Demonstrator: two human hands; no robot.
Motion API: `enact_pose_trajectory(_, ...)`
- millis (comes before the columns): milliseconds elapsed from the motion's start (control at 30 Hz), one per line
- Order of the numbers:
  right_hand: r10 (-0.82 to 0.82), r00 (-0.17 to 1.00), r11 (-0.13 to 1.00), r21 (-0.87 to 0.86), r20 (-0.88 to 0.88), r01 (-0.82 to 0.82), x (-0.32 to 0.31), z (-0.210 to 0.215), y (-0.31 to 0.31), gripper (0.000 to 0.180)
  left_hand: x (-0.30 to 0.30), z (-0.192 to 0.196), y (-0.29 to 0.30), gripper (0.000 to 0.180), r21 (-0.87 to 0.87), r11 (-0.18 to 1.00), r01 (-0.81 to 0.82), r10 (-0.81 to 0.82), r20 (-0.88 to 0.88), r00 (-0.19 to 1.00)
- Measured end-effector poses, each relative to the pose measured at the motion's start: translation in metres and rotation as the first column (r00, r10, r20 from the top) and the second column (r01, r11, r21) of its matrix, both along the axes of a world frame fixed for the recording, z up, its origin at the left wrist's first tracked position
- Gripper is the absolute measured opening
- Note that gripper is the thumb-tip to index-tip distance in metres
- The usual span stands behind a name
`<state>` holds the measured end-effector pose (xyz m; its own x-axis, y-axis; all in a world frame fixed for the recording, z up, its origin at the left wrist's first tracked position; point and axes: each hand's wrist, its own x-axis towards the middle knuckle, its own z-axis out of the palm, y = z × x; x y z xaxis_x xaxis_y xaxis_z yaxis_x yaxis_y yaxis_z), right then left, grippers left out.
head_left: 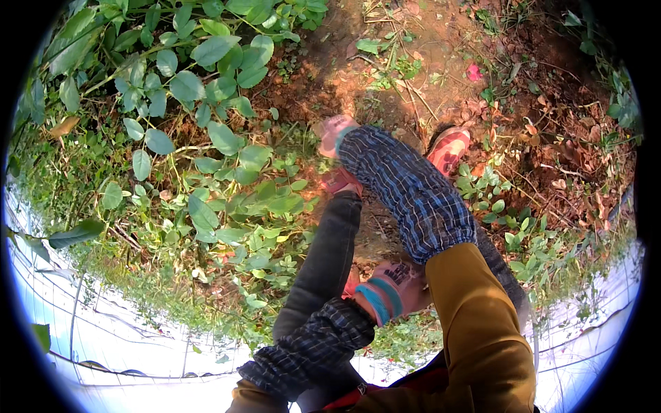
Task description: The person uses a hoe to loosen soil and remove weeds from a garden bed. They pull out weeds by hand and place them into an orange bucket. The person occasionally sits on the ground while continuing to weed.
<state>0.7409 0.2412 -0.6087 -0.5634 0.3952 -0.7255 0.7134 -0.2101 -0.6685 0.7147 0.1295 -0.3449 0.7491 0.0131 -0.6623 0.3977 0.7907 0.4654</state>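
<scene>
The right hand, in a pale pink glove with a teal cuff, is near a bush with oval green leaves on its left; blur hides whether its fingers are apart or clamped. The left hand, similarly gloved, lies beside the right elbow, its grip likewise unclear. Beyond are blue-checked fabric oversleeves, reddish-pink shoes and reddish-brown soil with dry leaves.

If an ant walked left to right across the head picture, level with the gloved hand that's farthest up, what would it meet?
Green leaves → gloved right hand → checked sleeve → red shoe → brown leaves.
</scene>
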Motion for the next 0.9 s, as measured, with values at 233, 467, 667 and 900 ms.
enact_pose_trajectory(233,0.261,0.915,0.964,-0.142,0.308,-0.226,0.118,0.014,-0.088,0.033,0.040,0.013,0.054,0.056,0.406,0.727,0.554,-0.537,-0.167,0.827)
enact_pose_trajectory(467,-0.497,0.629,0.791,0.611,0.597,0.046,0.174,0.004,0.056,0.061,0.038,0.010,0.050,0.058,0.405,0.756,0.514,-0.471,-0.209,0.857)
enact_pose_trajectory(667,-0.388,0.683,0.845,0.534,0.618,-0.003,0.180,-0.015,0.085,0.066,0.038,0.007,0.044,0.059,0.446,0.728,0.521,-0.467,-0.234,0.853)
enact_pose_trajectory(900,-0.499,0.803,0.863,0.263,0.325,0.431,0.207,-0.039,0.075,0.052,0.042,0.005,0.038,0.061,0.405,0.768,0.497,-0.437,-0.237,0.868)
